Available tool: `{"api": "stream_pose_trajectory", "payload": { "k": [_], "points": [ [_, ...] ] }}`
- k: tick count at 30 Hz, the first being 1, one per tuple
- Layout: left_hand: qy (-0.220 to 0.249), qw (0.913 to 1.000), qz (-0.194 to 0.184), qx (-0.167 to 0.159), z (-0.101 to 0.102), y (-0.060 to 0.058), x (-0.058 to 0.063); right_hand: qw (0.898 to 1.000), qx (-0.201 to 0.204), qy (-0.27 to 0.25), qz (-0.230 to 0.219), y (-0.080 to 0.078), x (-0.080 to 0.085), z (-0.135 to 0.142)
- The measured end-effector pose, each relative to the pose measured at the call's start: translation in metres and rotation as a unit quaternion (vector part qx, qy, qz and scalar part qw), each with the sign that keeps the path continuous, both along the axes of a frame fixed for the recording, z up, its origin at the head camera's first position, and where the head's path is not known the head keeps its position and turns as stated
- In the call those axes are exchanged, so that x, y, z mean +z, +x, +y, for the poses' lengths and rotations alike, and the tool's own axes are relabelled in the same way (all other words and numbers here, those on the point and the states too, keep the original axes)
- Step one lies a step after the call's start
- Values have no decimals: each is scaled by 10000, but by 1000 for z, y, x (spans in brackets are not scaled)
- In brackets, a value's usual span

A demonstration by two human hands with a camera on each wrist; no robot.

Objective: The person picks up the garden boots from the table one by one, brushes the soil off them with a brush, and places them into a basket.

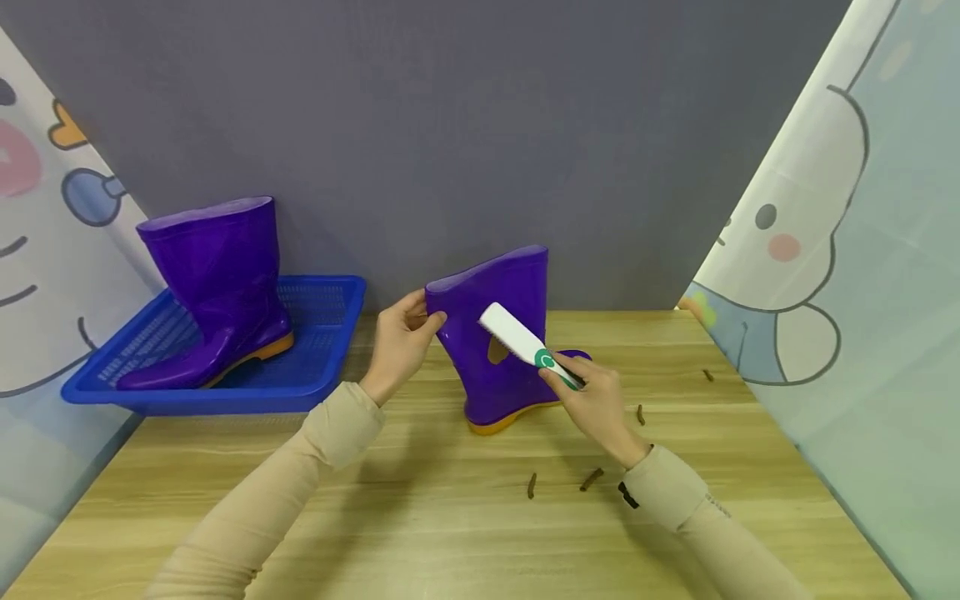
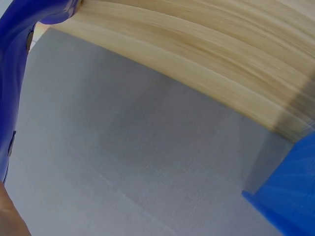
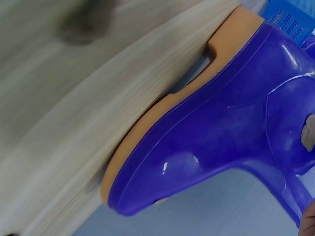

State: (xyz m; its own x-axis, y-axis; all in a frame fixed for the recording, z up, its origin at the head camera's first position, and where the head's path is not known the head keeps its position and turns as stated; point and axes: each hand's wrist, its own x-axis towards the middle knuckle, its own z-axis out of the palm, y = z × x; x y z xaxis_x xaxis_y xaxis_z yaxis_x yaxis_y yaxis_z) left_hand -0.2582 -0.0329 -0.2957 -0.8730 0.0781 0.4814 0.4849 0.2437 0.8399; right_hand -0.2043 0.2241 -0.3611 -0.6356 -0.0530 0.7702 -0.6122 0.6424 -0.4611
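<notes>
A purple rubber boot [image 1: 517,292] with an orange sole stands on the wooden table, its toe to the right. A brown patch [image 1: 497,350] marks its shaft, and a similar patch [image 3: 308,132] shows in the right wrist view. My left hand [image 1: 401,342] pinches the boot's upper edge on the left between thumb and fingers. In my right hand [image 1: 596,404] is a white brush [image 1: 513,333] with a green mark, gripped by its handle and held in front of the shaft. Its bristles are hidden, so contact with the boot cannot be told.
On the left, a blue plastic basket [image 1: 322,333] holds a second purple boot [image 1: 217,275]. Several small brown bits, one near the front [image 1: 532,486], lie on the wooden table [image 1: 450,533]. A grey panel [image 1: 480,142] rises behind, with printed cloths at both sides.
</notes>
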Motion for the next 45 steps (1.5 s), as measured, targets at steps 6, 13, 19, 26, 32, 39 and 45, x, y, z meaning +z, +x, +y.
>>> {"api": "stream_pose_trajectory", "payload": {
  "k": [6,13,19,26,32,39,45],
  "points": [
    [153,9999,17,72,0,0,0,9988,137,229,421,-11,-3,-6],
    [217,9997,11,90,-1,0,1,9966,75,568,601,-14,-15,-3],
    [102,9999,118,-19,-2,-2,2,9938,-131,987,487,-12,-17,1],
    [136,9998,130,45,-5,-4,3,9914,-259,1260,252,-9,-12,6],
    [224,9996,-83,171,-9,-7,2,9904,-268,1340,200,-4,-11,11],
    [111,9990,-340,286,-7,5,13,9932,-264,1121,-168,5,-10,19],
    [234,9986,-456,140,-3,4,13,9974,-48,640,318,0,-2,8]
  ]
}}
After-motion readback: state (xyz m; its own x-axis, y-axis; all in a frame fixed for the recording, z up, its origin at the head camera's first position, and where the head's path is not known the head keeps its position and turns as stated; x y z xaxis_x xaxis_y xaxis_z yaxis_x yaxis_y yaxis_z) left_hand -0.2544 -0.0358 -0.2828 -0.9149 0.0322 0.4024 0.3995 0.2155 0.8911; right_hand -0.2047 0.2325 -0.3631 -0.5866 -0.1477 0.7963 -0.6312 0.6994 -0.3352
